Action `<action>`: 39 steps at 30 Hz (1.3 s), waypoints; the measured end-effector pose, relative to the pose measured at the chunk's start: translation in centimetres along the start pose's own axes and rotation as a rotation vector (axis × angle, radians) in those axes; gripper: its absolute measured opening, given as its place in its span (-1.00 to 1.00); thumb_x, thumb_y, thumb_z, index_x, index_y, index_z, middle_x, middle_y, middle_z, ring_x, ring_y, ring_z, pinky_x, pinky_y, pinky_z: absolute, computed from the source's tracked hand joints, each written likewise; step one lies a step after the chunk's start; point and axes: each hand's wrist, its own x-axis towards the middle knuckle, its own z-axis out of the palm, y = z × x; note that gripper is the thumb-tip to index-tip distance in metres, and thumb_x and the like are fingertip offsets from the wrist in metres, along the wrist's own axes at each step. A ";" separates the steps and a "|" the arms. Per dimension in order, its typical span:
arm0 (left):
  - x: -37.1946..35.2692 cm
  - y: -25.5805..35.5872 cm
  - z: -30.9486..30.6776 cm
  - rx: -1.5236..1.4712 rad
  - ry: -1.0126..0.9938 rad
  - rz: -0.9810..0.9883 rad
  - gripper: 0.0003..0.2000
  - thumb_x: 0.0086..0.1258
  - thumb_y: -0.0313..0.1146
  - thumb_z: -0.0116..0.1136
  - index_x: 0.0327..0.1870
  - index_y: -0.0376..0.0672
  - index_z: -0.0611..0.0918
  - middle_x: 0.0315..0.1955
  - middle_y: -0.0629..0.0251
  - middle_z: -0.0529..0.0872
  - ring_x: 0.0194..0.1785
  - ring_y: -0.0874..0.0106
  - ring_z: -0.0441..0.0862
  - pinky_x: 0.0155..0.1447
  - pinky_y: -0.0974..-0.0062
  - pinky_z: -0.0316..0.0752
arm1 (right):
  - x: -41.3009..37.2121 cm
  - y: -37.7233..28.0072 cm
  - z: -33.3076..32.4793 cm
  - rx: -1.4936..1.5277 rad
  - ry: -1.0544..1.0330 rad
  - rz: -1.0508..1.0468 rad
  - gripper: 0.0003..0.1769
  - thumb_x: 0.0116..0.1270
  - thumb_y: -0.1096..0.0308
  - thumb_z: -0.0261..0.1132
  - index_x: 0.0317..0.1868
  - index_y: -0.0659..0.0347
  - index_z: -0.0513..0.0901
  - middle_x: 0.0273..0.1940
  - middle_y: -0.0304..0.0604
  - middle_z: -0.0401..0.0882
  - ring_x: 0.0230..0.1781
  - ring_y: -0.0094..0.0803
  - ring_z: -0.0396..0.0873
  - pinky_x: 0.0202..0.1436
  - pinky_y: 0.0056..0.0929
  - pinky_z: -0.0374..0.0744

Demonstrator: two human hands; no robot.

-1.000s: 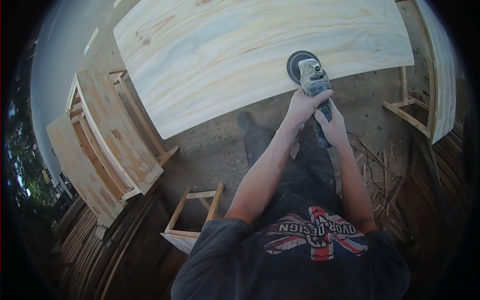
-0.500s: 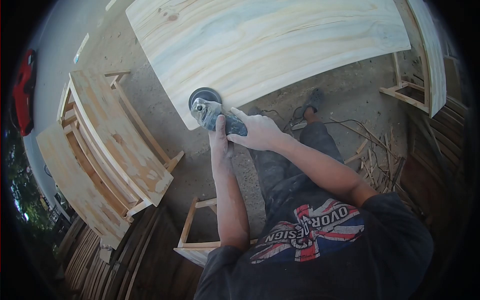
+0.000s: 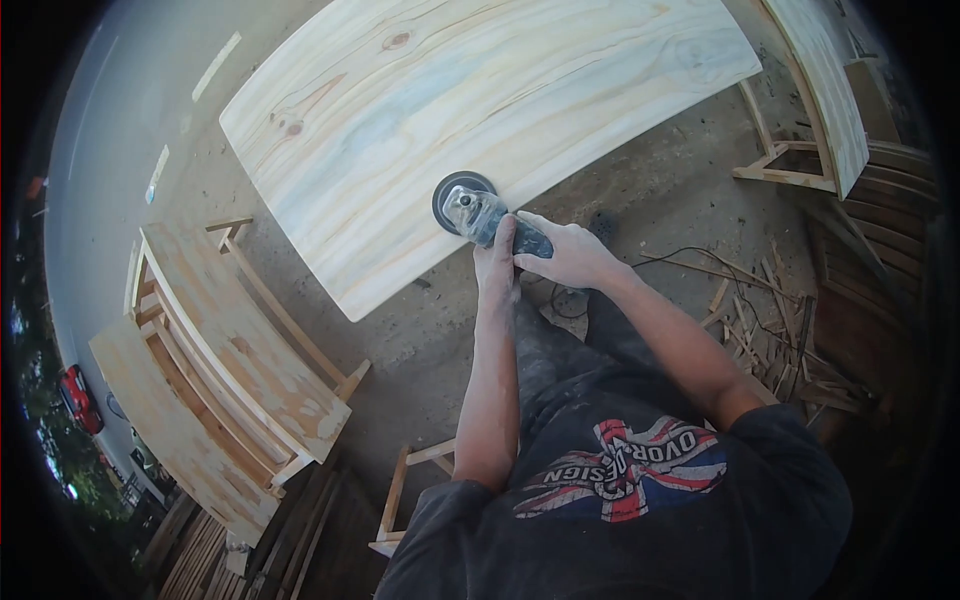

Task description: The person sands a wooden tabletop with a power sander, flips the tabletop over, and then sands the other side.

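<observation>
Both of my hands are wrapped round a dusty blue angle grinder (image 3: 482, 214) fitted with a round dark disc pad (image 3: 443, 212). Near the grinder's head, my left hand (image 3: 496, 268) grips the body with the thumb up along its side. Farther back on the handle, my right hand (image 3: 575, 256) is closed, dusted white like the left. The pad rests on the pale wooden tabletop (image 3: 370, 190), close to its near edge. Part of the pad is hidden under the grinder's head.
To the left stand wooden pieces with patchy surfaces (image 3: 235, 340) on slim frames. Another pale panel on legs (image 3: 825, 100) is at the upper right. Scrap sticks (image 3: 770, 320) and a dark cord (image 3: 700, 255) lie on the ground at right. Slats (image 3: 200, 555) are stacked at lower left.
The grinder, held in both hands, has moved right along the tabletop's near edge. My view has shifted, and more of the tabletop's left side shows.
</observation>
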 end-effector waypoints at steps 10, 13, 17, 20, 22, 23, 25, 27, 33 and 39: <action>1.4 -6.6 20.3 0.401 -0.309 -0.127 -0.45 0.47 0.04 0.48 0.19 -0.26 0.65 -0.08 0.30 0.77 -0.01 0.44 0.73 0.11 0.35 0.64 | -7.0 13.5 -10.1 0.459 0.536 -0.081 -0.18 0.39 0.11 0.50 0.55 0.28 0.43 0.21 0.16 0.74 0.25 -0.06 0.74 0.34 -0.19 0.63; -2.7 -6.4 21.3 0.564 -0.555 -0.078 -0.24 0.55 0.29 0.24 0.42 -0.28 0.52 0.21 0.19 0.70 0.30 0.37 0.62 0.40 0.29 0.49 | -11.4 12.8 -10.8 0.424 0.687 -0.051 -0.20 0.32 0.11 0.57 0.45 0.32 0.50 0.21 0.15 0.72 0.26 -0.02 0.71 0.34 -0.15 0.62; -6.3 -7.6 18.9 0.602 -0.941 -0.105 -0.02 0.51 0.62 -0.35 0.60 -0.09 0.39 0.54 0.12 0.45 0.67 0.20 0.23 0.69 -0.15 -0.02 | -14.6 10.7 -9.4 0.360 1.010 0.222 -0.24 0.27 0.05 0.62 0.29 0.39 0.56 0.15 0.21 0.72 0.18 0.04 0.73 0.27 -0.07 0.64; -8.8 -8.7 16.0 0.663 -1.031 -0.094 0.01 0.51 0.62 -0.35 0.64 -0.12 0.32 0.60 0.12 0.38 0.68 0.19 0.23 0.68 -0.19 -0.01 | -16.5 11.6 -6.2 0.496 1.190 0.301 -0.29 0.28 0.05 0.63 0.21 0.44 0.60 0.02 0.18 0.77 0.02 -0.05 0.78 0.14 -0.11 0.70; -10.6 -9.1 13.0 0.650 -1.048 -0.197 -0.06 0.57 0.53 -0.19 0.66 -0.12 0.28 0.61 0.11 0.34 0.68 0.14 0.24 0.67 -0.18 0.06 | -18.3 13.1 -2.5 0.831 1.141 0.117 -0.43 0.33 0.10 0.59 0.12 0.39 0.67 -0.10 0.01 0.80 -0.15 -0.27 0.79 -0.02 -0.24 0.73; -11.5 -9.7 11.5 0.715 -1.070 -0.159 -0.12 0.60 0.44 -0.08 0.64 -0.15 0.31 0.54 0.09 0.42 0.63 0.13 0.32 0.65 -0.14 0.16 | -19.1 12.7 -0.9 1.037 1.168 0.031 -0.56 0.37 0.16 0.56 0.05 0.34 0.72 -0.16 -0.11 0.79 -0.23 -0.47 0.75 -0.14 -0.37 0.71; -12.4 -10.9 9.4 0.849 -1.105 -0.346 -0.24 0.61 0.21 0.18 0.56 -0.23 0.38 0.38 0.06 0.57 0.45 0.15 0.54 0.51 -0.01 0.43 | -21.1 13.4 2.0 1.517 1.058 -0.065 -0.62 0.43 0.21 0.51 0.10 0.28 0.68 -0.20 -0.13 0.77 -0.26 -0.40 0.77 -0.18 -0.32 0.76; -14.1 -10.8 8.6 0.943 -1.139 -0.595 -0.30 0.59 0.07 0.32 0.50 -0.27 0.43 0.27 0.07 0.64 0.31 0.19 0.67 0.40 0.08 0.61 | -22.3 15.4 5.4 1.845 0.933 -0.323 -0.38 0.44 -0.04 0.51 0.22 0.28 0.59 -0.10 -0.09 0.74 -0.23 -0.26 0.78 -0.13 -0.19 0.79; -22.1 -13.1 10.1 1.156 -1.314 -0.687 -0.51 0.38 -0.27 0.50 0.21 -0.30 0.56 -0.07 0.16 0.76 -0.13 0.32 0.79 -0.05 0.31 0.80 | -27.0 18.9 13.4 2.141 0.895 -1.046 -0.13 0.60 -0.37 0.10 0.54 0.21 0.35 0.24 -0.03 0.62 0.18 -0.13 0.70 0.27 0.12 0.70; -30.9 -19.3 9.5 1.731 -1.391 0.391 -0.38 0.24 -0.23 0.45 0.20 -0.39 0.41 -0.17 -0.18 0.74 -0.10 -0.17 0.77 -0.01 -0.02 0.63 | -36.2 20.0 16.4 2.152 1.266 -0.380 -0.35 0.61 -0.14 0.25 0.39 0.23 0.46 0.07 -0.03 0.68 0.04 -0.20 0.74 0.19 -0.06 0.73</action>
